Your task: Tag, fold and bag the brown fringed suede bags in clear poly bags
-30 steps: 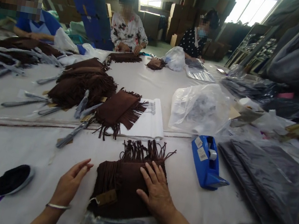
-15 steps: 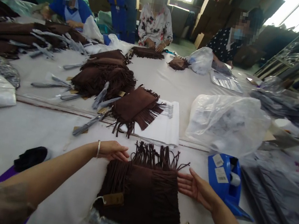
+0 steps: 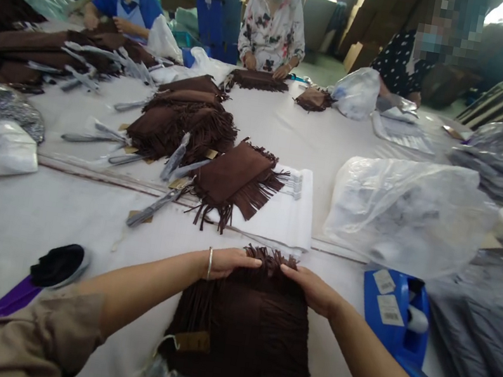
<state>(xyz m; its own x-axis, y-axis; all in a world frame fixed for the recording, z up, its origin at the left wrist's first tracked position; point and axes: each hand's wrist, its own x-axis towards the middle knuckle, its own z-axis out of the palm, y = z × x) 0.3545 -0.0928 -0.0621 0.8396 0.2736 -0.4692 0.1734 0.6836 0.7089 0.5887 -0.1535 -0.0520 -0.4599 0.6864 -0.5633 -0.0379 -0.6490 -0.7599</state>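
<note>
A dark brown fringed bag (image 3: 250, 336) lies flat on the white table in front of me. A tan tag (image 3: 193, 340) on a white string rests on its left side, and clear plastic wrap shows at its near edge. My left hand (image 3: 232, 264) is closed on the fringe at the far edge, thumb on top. My right hand (image 3: 312, 287) grips the same fringe from the right, its thumb near the left one. The fingers under the fringe are hidden. Just beyond lies another brown fringed bag (image 3: 235, 173), partly on a white sheet (image 3: 293, 211).
To the right stand a blue tape dispenser (image 3: 392, 312) and a clear plastic bag (image 3: 401, 214) of white stuff. Brown bags (image 3: 186, 116) with wrapped straps are piled at the left. A black and purple item (image 3: 56, 265) lies near my left arm. Several co-workers sit across the table.
Both hands have moved inward from beside the bag and closed on the fringe at its far edge. The fringe strands, spread away from me before, are now gathered under the hands.
</note>
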